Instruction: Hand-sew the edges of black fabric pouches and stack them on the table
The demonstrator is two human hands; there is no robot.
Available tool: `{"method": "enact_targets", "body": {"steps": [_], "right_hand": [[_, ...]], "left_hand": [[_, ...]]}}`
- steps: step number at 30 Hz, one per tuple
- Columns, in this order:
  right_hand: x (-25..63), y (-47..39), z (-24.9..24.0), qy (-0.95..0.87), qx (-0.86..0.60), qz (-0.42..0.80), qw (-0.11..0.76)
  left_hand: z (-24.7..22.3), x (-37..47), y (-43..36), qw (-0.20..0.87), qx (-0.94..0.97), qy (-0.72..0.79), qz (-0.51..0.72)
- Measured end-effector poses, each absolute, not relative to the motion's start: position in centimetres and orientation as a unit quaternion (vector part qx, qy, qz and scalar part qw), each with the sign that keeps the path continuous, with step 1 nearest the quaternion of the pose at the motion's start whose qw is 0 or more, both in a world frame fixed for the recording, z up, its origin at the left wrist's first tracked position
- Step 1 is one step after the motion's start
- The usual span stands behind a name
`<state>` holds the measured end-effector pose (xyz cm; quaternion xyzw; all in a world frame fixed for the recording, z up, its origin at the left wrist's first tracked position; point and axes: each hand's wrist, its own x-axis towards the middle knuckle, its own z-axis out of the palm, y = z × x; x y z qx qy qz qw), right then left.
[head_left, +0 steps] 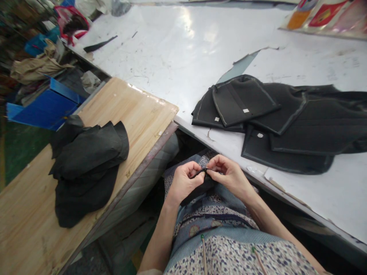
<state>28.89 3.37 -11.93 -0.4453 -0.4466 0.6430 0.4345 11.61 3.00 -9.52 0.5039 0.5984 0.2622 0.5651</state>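
Observation:
Over my lap, my left hand (186,181) and my right hand (228,175) pinch the edge of a black fabric piece (200,187) between thumbs and fingers. The fingertips of both hands nearly meet at that edge. The rest of this cloth hangs down toward my patterned apron (229,252), partly hidden behind my left hand. On the white table to the right lie several black sewn pieces (304,114), overlapping, with pale seam lines and small white tags. A loose stack of black fabric pieces (88,164) rests on the wooden board at left.
The white-covered table (160,49) has a torn patch in its covering. The wooden board (137,103) abuts its near edge. A blue box (48,103) and a red bag (71,25) are at upper left. A printed plastic package (329,17) lies at upper right.

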Motion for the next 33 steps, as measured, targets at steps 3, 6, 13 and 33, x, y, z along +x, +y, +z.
{"method": "enact_targets", "body": {"steps": [3,6,13,33], "right_hand": [[28.9,3.4,-11.9,-0.455,-0.447,0.636,0.434],[28.8,3.4,-11.6,-0.478,-0.453,0.617,0.430],[28.6,3.3,-11.2,-0.506,-0.464,0.585,0.431],[31.5,2.9,-11.7,-0.498,-0.356,0.697,0.375]], "left_hand": [[-9.5,11.6,3.0,0.572,0.501,0.596,0.258],[-9.5,11.6,3.0,0.563,0.509,0.597,0.258],[-9.5,11.6,3.1,0.511,0.569,0.599,0.238],[-9.8,11.5,3.1,0.599,0.472,0.586,0.273]]}}
